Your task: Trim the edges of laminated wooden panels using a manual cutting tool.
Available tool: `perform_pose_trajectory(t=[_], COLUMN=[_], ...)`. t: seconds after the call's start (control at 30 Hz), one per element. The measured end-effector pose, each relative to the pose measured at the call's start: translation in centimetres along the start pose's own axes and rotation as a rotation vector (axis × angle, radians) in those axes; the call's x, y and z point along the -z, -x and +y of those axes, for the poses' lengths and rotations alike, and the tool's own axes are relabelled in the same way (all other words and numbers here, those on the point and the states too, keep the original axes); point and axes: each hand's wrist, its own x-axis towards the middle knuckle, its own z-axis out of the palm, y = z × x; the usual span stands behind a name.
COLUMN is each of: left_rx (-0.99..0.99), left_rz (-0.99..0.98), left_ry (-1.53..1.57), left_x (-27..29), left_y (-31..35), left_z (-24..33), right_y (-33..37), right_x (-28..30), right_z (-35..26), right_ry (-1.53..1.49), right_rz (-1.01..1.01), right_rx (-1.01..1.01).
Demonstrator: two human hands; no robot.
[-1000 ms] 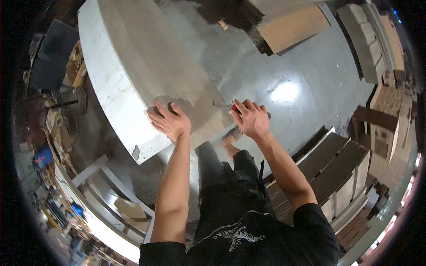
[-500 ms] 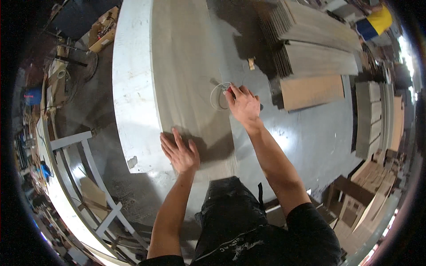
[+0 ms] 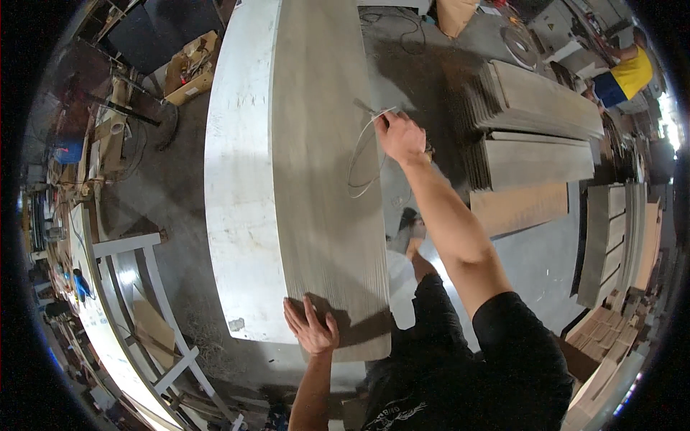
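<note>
A long greyish-brown wooden board [image 3: 316,215] lies lengthwise beside a white panel [image 3: 241,201]. My left hand [image 3: 313,329] rests on the board's near end at its left edge, fingers spread. Further up, at the right edge, my right hand [image 3: 402,136] is closed around a small hand tool [image 3: 374,113]. Its tip points left over the board; the rest is hidden by my fingers, so its kind does not show. A thin pale loop of cord or wire [image 3: 364,190] hangs from my right hand across the board.
Stacks of boards [image 3: 539,161] stand to the right, beside a tan sheet [image 3: 521,207]. A person in a yellow top [image 3: 632,75] is at the far right. A cardboard box [image 3: 192,68] stands far left, above a white frame [image 3: 154,280].
My right hand has moved up along the board's edge with the tool. The view has shifted, and my left hand appears nearer the board's near end. My leg now shows beside the board.
</note>
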Motion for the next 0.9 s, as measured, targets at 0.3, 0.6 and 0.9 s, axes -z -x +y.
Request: perform_pose_trajectory(t=[0.3, 0.6, 0.9], left_rx=[0.16, 0.173, 0.787], left_rz=[-0.053, -0.33, -0.669], left_ry=[-0.048, -0.1, 0.148], left_x=[-2.3, -0.5, 5.9], left_y=[1.9, 0.5, -6.9], left_z=[-1.9, -1.5, 4.6], right_y=[-19.6, -39.2, -57.6], right_x=[1.4, 2.8, 4.7], right_z=[-2.3, -4.1, -4.7], right_ry=[-0.009, -0.054, -0.071], right_rz=[-0.059, -0.065, -0.193], right_rx=[0.088, 0.047, -0.061])
